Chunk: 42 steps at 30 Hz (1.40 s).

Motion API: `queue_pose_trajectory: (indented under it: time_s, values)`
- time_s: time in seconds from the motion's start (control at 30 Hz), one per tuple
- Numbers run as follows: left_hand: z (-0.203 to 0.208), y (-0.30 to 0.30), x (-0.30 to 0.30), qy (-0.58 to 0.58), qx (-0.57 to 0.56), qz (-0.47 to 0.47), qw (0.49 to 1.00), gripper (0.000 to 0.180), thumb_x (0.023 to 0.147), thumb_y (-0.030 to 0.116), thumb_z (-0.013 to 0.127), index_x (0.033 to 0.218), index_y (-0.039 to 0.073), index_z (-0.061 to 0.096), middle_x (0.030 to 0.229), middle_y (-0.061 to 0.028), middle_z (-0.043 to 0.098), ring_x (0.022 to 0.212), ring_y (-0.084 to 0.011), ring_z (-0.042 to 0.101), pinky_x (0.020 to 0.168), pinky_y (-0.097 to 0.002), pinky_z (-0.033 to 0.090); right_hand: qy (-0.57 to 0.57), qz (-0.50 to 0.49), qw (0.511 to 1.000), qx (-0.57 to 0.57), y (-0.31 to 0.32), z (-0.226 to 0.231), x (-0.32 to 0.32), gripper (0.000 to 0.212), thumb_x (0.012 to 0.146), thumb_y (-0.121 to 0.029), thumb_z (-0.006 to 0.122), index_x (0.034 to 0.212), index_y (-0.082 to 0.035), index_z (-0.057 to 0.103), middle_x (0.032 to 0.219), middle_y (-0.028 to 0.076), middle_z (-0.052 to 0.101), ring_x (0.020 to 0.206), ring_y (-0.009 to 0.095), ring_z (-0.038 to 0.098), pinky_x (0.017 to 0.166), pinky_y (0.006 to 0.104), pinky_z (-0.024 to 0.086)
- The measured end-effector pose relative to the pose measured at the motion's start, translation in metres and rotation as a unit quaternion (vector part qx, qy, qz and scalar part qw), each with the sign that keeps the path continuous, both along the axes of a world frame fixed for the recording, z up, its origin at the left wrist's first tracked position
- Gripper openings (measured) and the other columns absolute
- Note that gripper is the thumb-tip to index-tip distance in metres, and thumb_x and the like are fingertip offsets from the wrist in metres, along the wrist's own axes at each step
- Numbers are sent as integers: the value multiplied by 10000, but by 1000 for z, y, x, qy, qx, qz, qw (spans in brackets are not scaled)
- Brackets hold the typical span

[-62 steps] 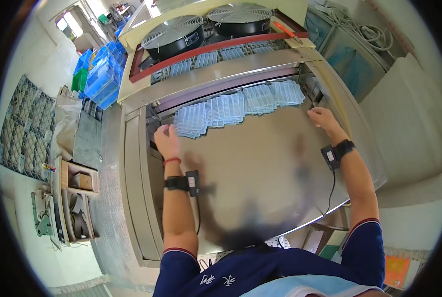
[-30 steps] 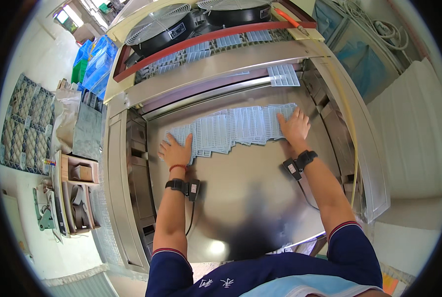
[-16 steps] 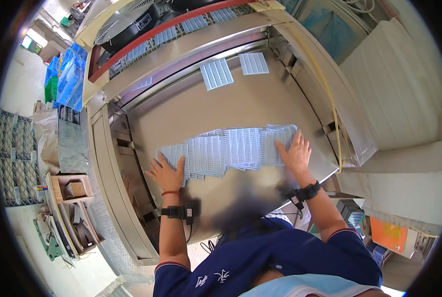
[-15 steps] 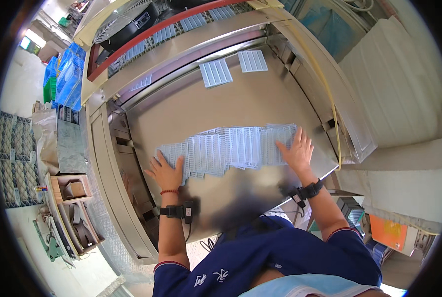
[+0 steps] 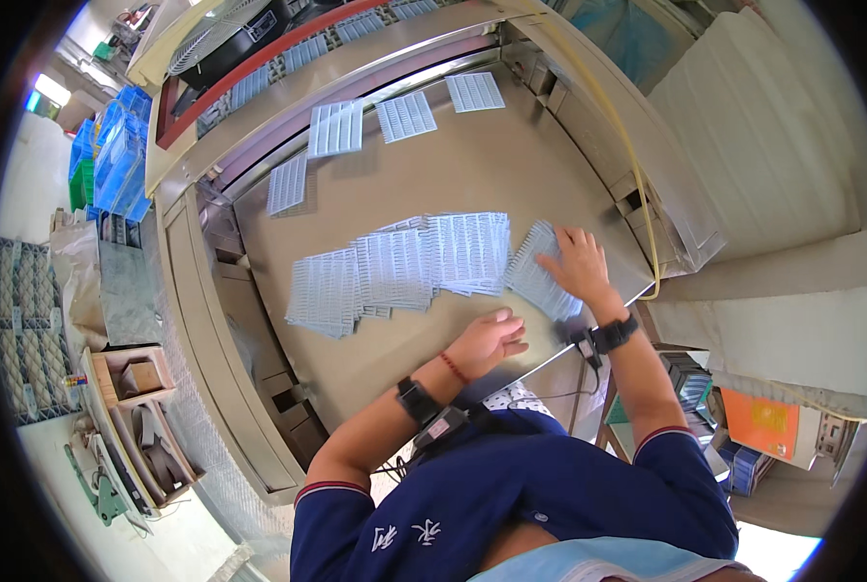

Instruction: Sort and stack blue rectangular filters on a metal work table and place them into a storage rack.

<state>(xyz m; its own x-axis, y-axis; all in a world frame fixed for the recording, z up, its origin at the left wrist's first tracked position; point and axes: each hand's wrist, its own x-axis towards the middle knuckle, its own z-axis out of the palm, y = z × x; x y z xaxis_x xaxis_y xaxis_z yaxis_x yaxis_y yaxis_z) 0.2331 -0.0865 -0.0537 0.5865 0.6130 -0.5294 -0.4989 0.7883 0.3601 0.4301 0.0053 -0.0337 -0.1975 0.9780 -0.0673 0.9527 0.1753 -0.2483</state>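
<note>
Thin, pale slotted plates, whitish-blue, lie in an overlapping row of stacks [image 5: 394,267] on a brown metal work surface [image 5: 375,189]. At the row's right end a separate stack of slotted plates [image 5: 540,272] sits tilted, a narrow gap from the others. My right hand [image 5: 581,267] grips this stack at its right side, thumb over the top. My left hand [image 5: 491,341] is in front of the row, over the surface near its front edge, fingers loosely bent and apart with nothing in them. Its fingers point toward the right-hand stack without touching it.
Several single plates [image 5: 336,129] are spread along the back of the surface. Metal side walls [image 5: 244,320] bound it. Behind stands a red-edged frame with a black fan [image 5: 229,44]. A yellow hose [image 5: 637,184] runs down the right side. Blue bins [image 5: 128,160] are stacked at far left.
My left hand has left the row's left end and moved right, toward my body. The right-end stack has been turned and parted from the row under my right hand. More single plates show at the back.
</note>
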Motion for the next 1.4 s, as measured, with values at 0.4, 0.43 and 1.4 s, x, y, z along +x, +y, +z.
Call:
queue_pose_trajectory:
  time_s: [0.4,0.43,1.4]
  values:
    - [1,15,50,221,70,-182,956,298,861,177,539,1137,65,542,1098,-34,571,1010,-148,519,790,-378,419,424,-272,854,-128,-109,-31,70,474,704,-171,734,1070,81,568,894,182,638,790,249,623,708,344,500]
    - [4,15,49,215,82,-191,954,319,857,185,543,1153,66,537,1113,-35,570,1020,-151,518,798,-379,417,471,-309,808,-171,-109,-32,74,428,701,-143,736,1027,90,586,875,162,644,764,207,619,683,317,498]
    - [19,2,-35,87,29,183,979,550,838,24,516,1333,-15,279,1337,-118,368,1233,-225,363,1010,-426,314,162,292,911,-243,71,15,-65,570,736,-269,706,1200,-4,509,1091,177,576,1014,272,544,902,374,417]
